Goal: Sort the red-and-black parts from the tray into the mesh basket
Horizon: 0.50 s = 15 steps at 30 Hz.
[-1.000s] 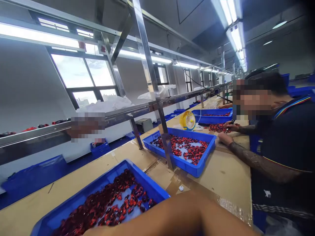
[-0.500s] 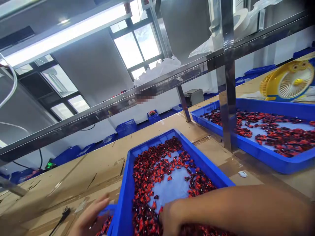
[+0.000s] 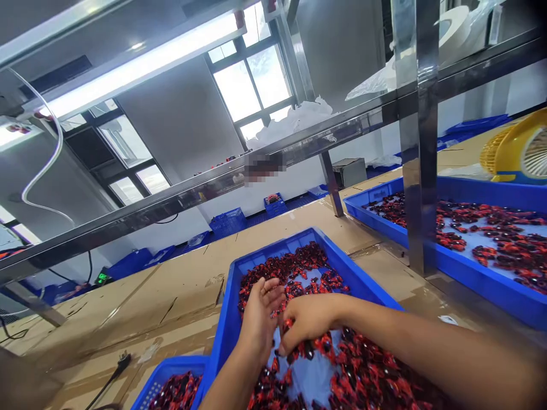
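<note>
Over blue tray (image 3: 352,274) of red-black pieces (image 3: 363,364): left hand (image 3: 258,316) loosely spread; right hand (image 3: 310,315) curled beside it, grip unclear.

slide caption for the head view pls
Left hand and right hand close together over a blue tray of small red-and-black pieces.

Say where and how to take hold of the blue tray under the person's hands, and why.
Probably grip the tray by its two long rims, coming from outside, left and right: they stand raised, offering an edge to pinch. On the left, grip past the small blue basket, which crowds the near part. Keep it level, as loose pieces lie inside.
</note>
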Tool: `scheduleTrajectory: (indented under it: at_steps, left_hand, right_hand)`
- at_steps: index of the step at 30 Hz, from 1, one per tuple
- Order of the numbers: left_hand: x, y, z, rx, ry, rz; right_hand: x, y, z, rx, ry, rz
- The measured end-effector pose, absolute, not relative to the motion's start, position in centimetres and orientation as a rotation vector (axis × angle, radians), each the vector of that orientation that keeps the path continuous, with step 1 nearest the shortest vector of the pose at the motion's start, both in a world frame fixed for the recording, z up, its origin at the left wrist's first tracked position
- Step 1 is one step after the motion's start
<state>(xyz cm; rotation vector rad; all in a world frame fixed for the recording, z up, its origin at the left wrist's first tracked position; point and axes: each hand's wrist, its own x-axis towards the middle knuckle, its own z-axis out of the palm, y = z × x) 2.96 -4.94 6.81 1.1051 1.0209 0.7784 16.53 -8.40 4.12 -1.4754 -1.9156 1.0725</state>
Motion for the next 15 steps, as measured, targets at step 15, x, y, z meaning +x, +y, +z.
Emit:
scheduleTrajectory:
  at_steps: [15]
  left_hand:
    - [4.1,-6.5,0.8,0.312,0.793,0.247]
  right_hand:
    - [16.8,-9.4,3.0,-1.237,-1.778,0.492]
